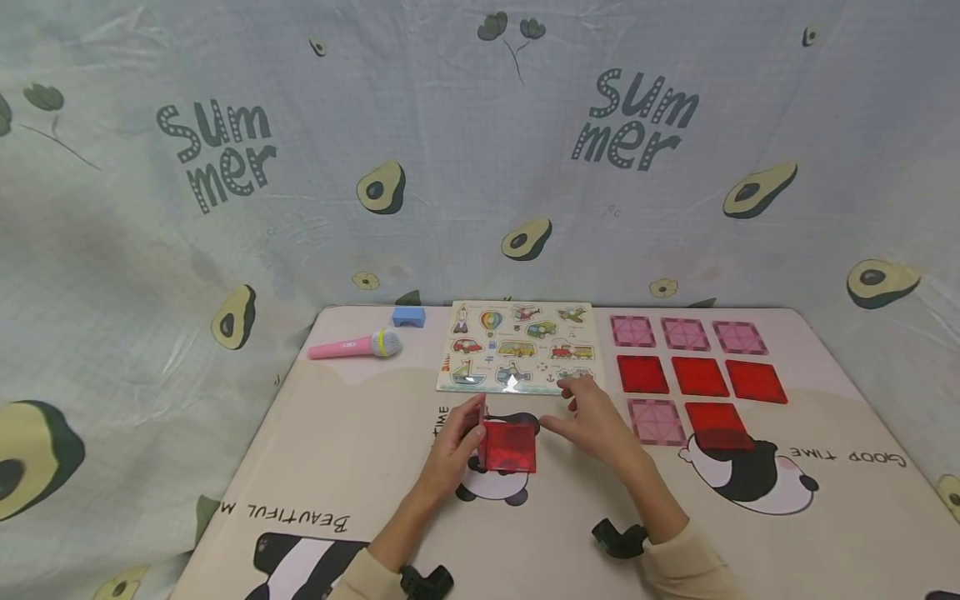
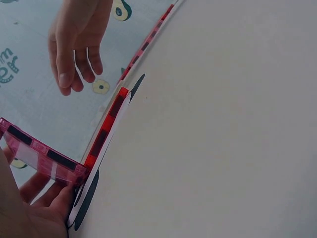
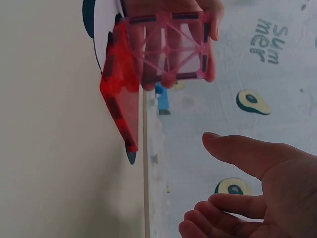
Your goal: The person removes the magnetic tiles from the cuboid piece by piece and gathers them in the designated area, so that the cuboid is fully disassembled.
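Note:
A red magnetic tile [image 1: 513,450] lies flat on the table over a printed panda face. Along its left edge a pink magnetic tile [image 3: 167,49] stands upright, meeting it at about a right angle. My left hand [image 1: 448,450] holds the pink tile from its outer left side, and its fingers show through the clear panel in the right wrist view. To the right of the red tile, my right hand [image 1: 596,421] hovers with nothing in it, thumb apart from the loosely bent fingers.
Behind the hands lies a picture puzzle board [image 1: 517,346]. A pink toy microphone [image 1: 352,346] and a blue block [image 1: 408,317] are at the back left. Rows of pink tiles [image 1: 686,334] and red tiles [image 1: 700,377] lie to the right. A printed curtain [image 1: 450,125] hangs behind.

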Demonstrator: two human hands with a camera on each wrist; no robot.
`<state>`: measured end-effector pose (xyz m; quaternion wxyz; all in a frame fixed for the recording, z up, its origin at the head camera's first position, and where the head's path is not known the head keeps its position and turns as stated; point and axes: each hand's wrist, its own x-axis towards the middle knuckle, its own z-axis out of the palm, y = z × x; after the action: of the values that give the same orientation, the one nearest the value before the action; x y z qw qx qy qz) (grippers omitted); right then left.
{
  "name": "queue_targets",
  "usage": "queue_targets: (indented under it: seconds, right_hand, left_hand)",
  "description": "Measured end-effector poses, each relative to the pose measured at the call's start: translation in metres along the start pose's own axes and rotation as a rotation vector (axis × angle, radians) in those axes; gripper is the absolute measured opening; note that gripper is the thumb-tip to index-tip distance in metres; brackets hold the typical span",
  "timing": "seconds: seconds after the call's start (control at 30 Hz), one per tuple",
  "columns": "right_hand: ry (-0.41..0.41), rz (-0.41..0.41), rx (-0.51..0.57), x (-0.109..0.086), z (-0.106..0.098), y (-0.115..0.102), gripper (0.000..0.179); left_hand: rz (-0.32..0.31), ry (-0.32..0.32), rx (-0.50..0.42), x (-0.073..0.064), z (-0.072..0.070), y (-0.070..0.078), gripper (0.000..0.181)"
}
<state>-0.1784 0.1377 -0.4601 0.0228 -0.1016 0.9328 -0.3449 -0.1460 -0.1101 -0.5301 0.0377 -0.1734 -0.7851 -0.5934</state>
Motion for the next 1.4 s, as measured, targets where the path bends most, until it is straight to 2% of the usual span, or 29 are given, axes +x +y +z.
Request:
queue_targets:
  seconds: [0.33,0.43,0.57,0.67,0.93,1.2,1.4]
  right_hand:
    - [-0.098,-0.023,0.002,-0.001,0.03,-0.007,0.078]
    - [-0.13,-0.019,-0.025,-0.002,0.036,-0.009,0.078]
    - [-0.184,-0.019,-0.045,-0.004,0.04,-0.012,0.08]
    - [-0.214,-0.032,-0.053,-0.005,0.042,-0.012,0.081]
    - [-0.229,-0.076,-0.073,-0.004,0.045,-0.009,0.076]
    - [-0.241,-0.046,-0.036,-0.003,0.045,-0.007,0.071]
    - [-0.243,-0.015,-0.022,-0.003,0.044,-0.005,0.072]
  left_hand:
    - [0.0,0.014,0.004,0.0,0.0,0.001,0.05]
    - [-0.007,0.026,-0.014,0.0,0.0,0.001,0.052]
    - [-0.034,0.043,-0.029,-0.001,-0.001,0.003,0.053]
    - [-0.058,0.052,-0.007,-0.001,-0.001,0.005,0.051]
    - [-0.097,0.117,0.051,-0.002,-0.003,0.008,0.045]
    - [-0.064,0.174,0.03,-0.003,-0.006,0.006,0.038]
    - [-0.101,0.23,0.049,-0.002,-0.006,0.008,0.035]
